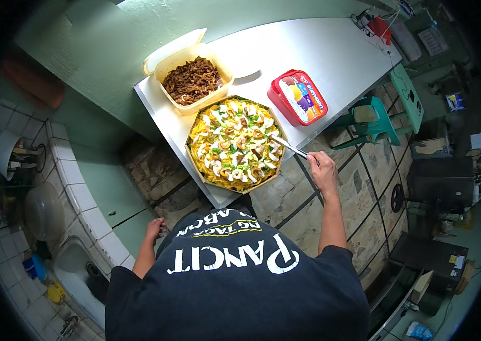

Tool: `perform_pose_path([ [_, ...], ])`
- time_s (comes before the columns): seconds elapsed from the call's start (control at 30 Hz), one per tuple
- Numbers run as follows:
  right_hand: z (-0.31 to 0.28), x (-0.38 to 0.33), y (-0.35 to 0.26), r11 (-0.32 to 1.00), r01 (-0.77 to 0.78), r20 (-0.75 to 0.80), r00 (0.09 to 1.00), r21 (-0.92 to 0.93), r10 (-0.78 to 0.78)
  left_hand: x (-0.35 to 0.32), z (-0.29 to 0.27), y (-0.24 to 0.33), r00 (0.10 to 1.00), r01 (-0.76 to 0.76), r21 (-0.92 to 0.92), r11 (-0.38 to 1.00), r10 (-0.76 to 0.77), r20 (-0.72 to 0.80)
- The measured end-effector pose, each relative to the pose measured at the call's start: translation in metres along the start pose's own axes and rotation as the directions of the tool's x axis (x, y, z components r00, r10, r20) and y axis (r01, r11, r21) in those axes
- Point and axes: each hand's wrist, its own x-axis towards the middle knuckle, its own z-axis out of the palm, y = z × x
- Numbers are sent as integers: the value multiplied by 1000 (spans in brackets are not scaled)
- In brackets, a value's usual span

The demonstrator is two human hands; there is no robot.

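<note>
An octagonal tray (269,183) of yellow noodles (203,149) sits at the near end of the white table. Sliced egg, shrimp and green bits are scattered over the noodles. My right hand (323,169) is closed on the handle of a slim metal utensil (293,147). The utensil's far end rests at the right part of the noodles; whether it is a spoon or tongs is unclear. My left hand (154,228) hangs low beside my body, apart from the table, with its fingers loosely curled and nothing visible in them.
Behind the tray stands a cream tub (226,84) of brown shredded food, its lid leaning up. A red lidded tub (298,98) stands to the right on the white table (320,42). A green plastic chair (374,122) is beyond. At left is a tiled sink (75,258).
</note>
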Motion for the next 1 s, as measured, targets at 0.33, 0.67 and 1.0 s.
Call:
perform_pose_path([
  [0.33, 0, -6, -19, 986, 109, 74, 992, -123, -101, -11, 6, -17, 999, -45, 150, 988, 46, -2],
  [0.67, 4, 57, -45, 942, 197, -108, 979, 273, -174, -21, 6, -45, 995, -59, 152, 987, 71, -76],
  [1.0, 124, 216, -142, 920, 329, 65, 944, -212, -322, -31, 28, -64, 993, 25, -136, 990, -40, -114],
])
